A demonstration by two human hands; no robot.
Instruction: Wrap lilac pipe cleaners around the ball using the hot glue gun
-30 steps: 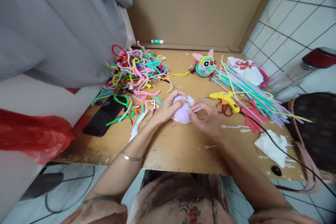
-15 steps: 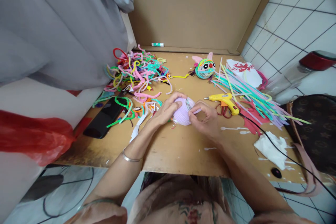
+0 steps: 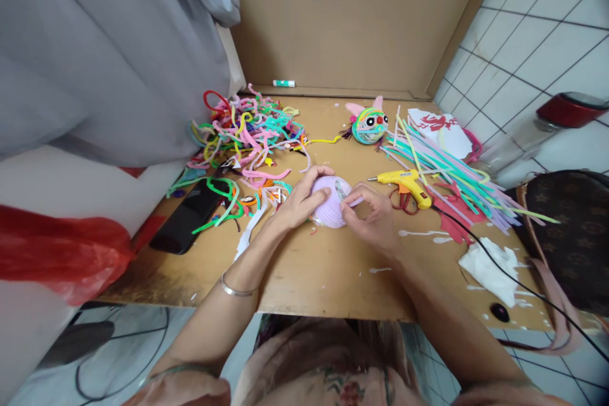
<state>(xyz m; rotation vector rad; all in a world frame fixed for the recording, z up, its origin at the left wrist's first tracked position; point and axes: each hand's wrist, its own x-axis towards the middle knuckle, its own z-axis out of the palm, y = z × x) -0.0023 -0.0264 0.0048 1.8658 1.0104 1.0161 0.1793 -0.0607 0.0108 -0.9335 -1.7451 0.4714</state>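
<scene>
A round ball wrapped in lilac pipe cleaner rests low over the table between my hands, with a greyish uncovered patch on its upper right. My left hand curves round the ball's left side, thumb on top, and grips it. At the right side, my right hand pinches the end of the lilac pipe cleaner close against the ball. Right of that hand lies a yellow glue gun on its side. Farther back sits a finished-looking striped ball with pink ears and eyes.
A tangled heap of coloured pipe cleaners covers the back left, near a black phone. Straight pipe cleaners spread at the right beside a clear bottle with red lid. A white tissue, a black cable and a brown bag lie right.
My left thumb has shifted slightly on the ball, and the ball is turned a little. My right hand keeps its pinch. The whole view has moved slightly.
</scene>
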